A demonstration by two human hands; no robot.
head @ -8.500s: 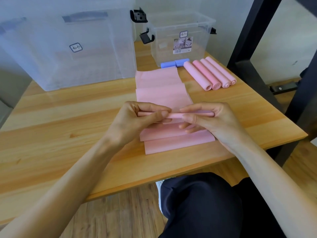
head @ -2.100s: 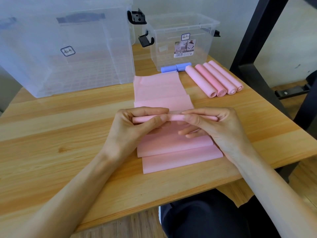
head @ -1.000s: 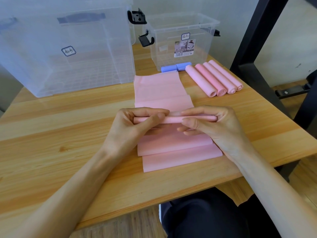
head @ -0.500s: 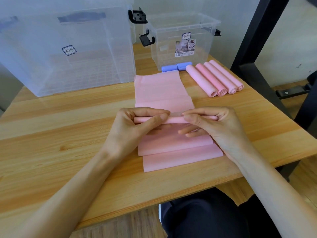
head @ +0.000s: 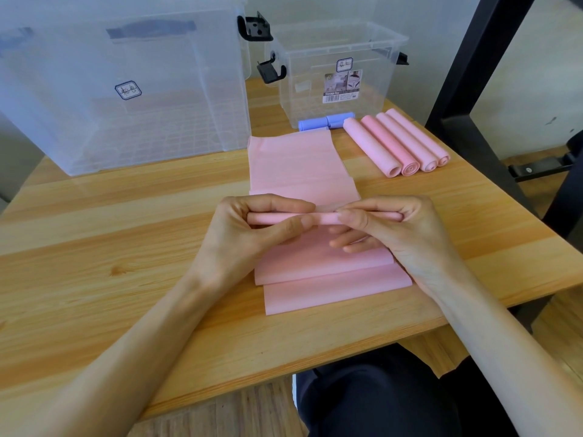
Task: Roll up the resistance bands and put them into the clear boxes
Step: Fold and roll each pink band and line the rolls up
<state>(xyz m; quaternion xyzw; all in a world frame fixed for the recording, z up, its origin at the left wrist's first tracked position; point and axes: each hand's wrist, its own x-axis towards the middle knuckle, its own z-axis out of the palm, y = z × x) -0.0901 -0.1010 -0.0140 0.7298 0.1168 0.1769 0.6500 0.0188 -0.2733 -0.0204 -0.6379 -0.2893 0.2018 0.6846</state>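
Little has moved since half a second ago: only the thumbs have shifted slightly along the thin roll (head: 325,217). It is pinched at its left end by the left hand (head: 249,234) and at its right end by the right hand (head: 400,234), each grip clamped on it. Unrolled pink band (head: 303,165) is spread on the counter (head: 94,247) beyond and beneath the hands. Four pink rolls (head: 397,141) and a blue roll (head: 328,120) lie before the small clear box (head: 340,70); nothing can be made out inside the large clear box (head: 126,89).
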